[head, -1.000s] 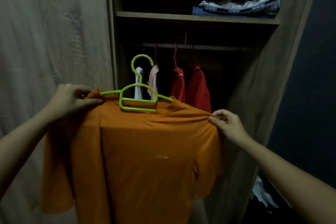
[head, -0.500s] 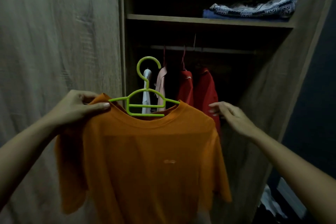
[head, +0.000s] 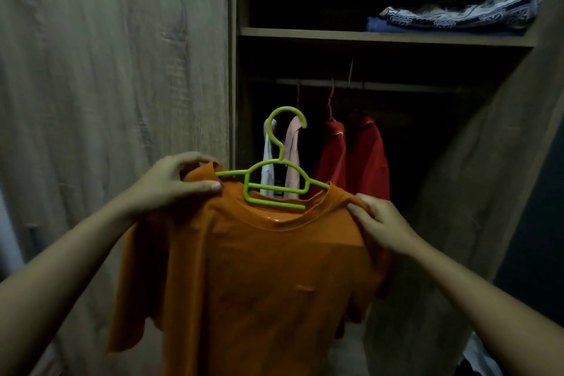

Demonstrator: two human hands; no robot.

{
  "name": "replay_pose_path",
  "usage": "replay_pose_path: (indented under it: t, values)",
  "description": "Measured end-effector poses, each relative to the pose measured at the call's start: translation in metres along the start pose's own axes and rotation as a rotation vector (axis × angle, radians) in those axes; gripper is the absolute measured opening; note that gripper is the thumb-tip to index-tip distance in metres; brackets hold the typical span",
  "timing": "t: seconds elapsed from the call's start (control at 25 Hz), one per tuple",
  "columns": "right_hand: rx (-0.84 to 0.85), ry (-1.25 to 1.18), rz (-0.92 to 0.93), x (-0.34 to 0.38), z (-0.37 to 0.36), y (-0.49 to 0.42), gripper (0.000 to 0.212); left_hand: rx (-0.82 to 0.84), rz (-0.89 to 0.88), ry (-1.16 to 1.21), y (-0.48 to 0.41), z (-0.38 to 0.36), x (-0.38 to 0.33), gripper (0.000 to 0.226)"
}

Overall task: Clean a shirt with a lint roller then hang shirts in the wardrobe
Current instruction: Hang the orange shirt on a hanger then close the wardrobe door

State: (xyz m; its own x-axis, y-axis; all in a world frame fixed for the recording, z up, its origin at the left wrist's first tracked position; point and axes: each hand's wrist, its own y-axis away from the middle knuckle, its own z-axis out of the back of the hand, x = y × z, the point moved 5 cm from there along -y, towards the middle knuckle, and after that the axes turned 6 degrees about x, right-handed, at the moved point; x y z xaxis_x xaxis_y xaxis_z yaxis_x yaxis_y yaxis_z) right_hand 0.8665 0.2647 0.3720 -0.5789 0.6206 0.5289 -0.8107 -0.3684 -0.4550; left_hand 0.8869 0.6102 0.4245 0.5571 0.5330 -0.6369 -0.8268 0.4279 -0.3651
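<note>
Shirt: an orange shirt [head: 259, 278] hangs front-on in mid-air before the open wardrobe [head: 476, 180], held up at both shoulders; its sleeves droop at either side; a small mark shows on the chest
Hanger: a lime-green hanger [head: 276, 185] sits inside the neck opening; its left arm pokes out bare past the collar, its right arm runs under the cloth; the hook stands upright, free of the rail
Left hand: the left hand [head: 174, 183] pinches the shirt's left shoulder, fingers [head: 210, 186] clenched on bunched cloth just beside the hanger's bare arm
Right hand: the right hand [head: 381, 226] grips the right shoulder seam, fingers folded over the fabric
Rail: a rail [head: 396, 87] crosses the dim compartment behind, above the hook
Hung clothes: a white garment [head: 268, 162] and a pink garment [head: 293, 156] hang just behind the hook; two red shirts [head: 351, 159] hang to their right, close together
Shelf: a shelf [head: 381, 37] above the rail carries folded patterned cloth [head: 464, 12] at its right end
Door: a closed wood-grain door [head: 106, 70] fills the left
</note>
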Motion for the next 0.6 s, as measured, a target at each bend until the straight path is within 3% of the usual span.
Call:
replay_pose_path:
  t: [0.08, 0.16, 0.28, 0.36, 0.48, 0.52, 0.6]
  values:
    - [-0.015, -0.094, -0.016, -0.006, 0.006, -0.004, 0.026, 0.053, -0.029, -0.095, 0.003, 0.002, 0.001, 0.064]
    - [0.031, -0.134, -0.054, -0.01, 0.012, -0.005, 0.024, 0.041, -0.002, -0.147, 0.004, 0.007, 0.013, 0.064]
    - [0.058, -0.166, -0.131, -0.018, 0.028, -0.002, 0.048, 0.015, 0.033, -0.178, 0.004, 0.001, 0.035, 0.053]
    - [0.051, -0.182, -0.181, -0.023, 0.038, 0.002, 0.061, -0.039, 0.009, -0.064, 0.004, -0.01, 0.036, 0.052]
    - [0.037, -0.25, -0.332, -0.032, 0.049, 0.009, 0.037, -0.089, -0.046, -0.005, -0.002, -0.021, 0.02, 0.053]
    - [-0.02, -0.216, -0.375, -0.034, 0.054, 0.012, 0.031, -0.115, -0.064, -0.026, -0.004, -0.024, 0.013, 0.057]
    - [-0.189, 0.113, -0.419, -0.034, 0.065, 0.016, 0.032, -0.219, -0.075, -0.08, -0.008, -0.033, 0.0, 0.057]
